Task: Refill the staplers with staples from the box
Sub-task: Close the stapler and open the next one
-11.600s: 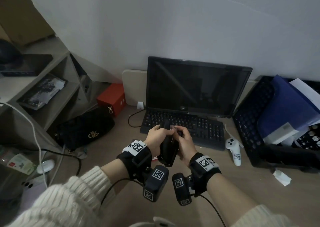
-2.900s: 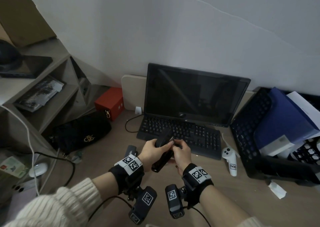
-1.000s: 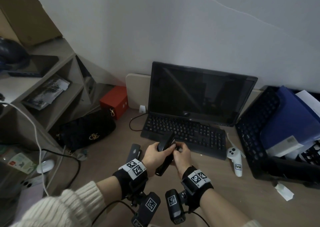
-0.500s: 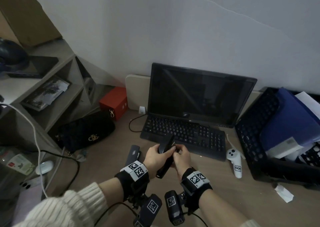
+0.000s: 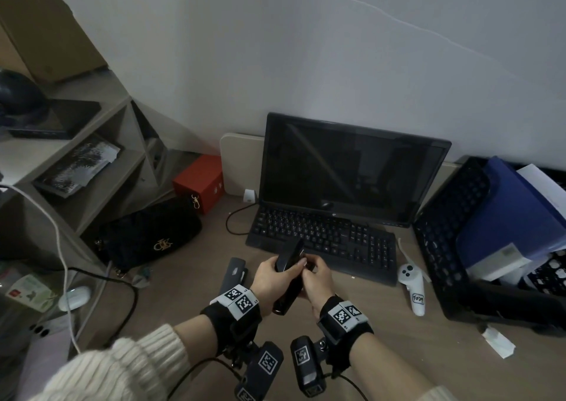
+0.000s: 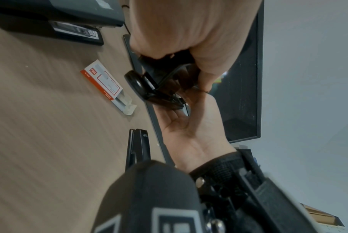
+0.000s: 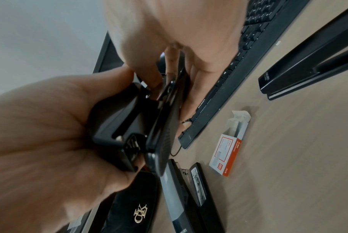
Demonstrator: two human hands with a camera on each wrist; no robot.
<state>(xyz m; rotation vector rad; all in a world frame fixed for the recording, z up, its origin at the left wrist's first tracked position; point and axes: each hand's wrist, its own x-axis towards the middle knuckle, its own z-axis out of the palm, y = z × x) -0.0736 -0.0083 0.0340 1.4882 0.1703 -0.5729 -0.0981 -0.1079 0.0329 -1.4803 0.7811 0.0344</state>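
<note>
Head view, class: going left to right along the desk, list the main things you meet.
White mouse → black bag → grey stapler → left hand gripping the held stapler → right hand → white controller → black crate.

Glossy black plastic stapler (image 7: 165, 119), matt wood-grain desk (image 7: 288, 157), printed cardboard staple box (image 7: 227, 151).

desk (image 5: 398, 354) | on it: keyboard (image 5: 324, 241), staple box (image 6: 107, 85), two staplers (image 7: 189, 197), handbag (image 5: 150, 235)
</note>
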